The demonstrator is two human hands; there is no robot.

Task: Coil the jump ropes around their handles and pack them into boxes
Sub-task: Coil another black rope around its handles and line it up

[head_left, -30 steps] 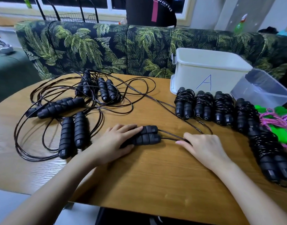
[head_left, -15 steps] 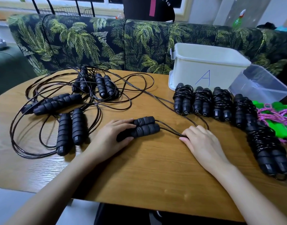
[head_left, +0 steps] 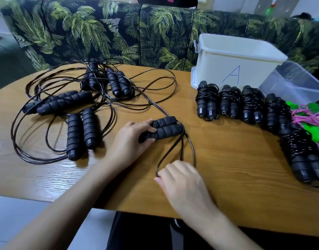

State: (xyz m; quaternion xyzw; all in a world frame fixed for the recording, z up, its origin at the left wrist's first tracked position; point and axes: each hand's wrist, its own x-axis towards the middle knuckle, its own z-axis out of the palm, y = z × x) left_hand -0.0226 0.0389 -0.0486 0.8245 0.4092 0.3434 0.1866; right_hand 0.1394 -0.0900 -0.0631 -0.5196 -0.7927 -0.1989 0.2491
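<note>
My left hand (head_left: 131,139) grips a pair of black foam jump rope handles (head_left: 166,128) lying side by side on the wooden table (head_left: 236,168). Their thin black cord (head_left: 173,150) loops from the handles toward me into my right hand (head_left: 180,181), which pinches it. Several uncoiled black ropes with handles (head_left: 81,130) lie tangled at the left. A row of coiled black ropes (head_left: 230,103) curves along the right side. The white box marked A (head_left: 234,60) stands behind that row.
A clear plastic tub (head_left: 295,82) sits right of the white box. Green handles with pink cord (head_left: 312,116) lie at the far right edge. A palm-print sofa (head_left: 119,33) runs behind the table. The table's front edge curves just before my body.
My right hand has pulled the cord back toward me, forming a loop below the handles. My left hand has closed around the handle pair.
</note>
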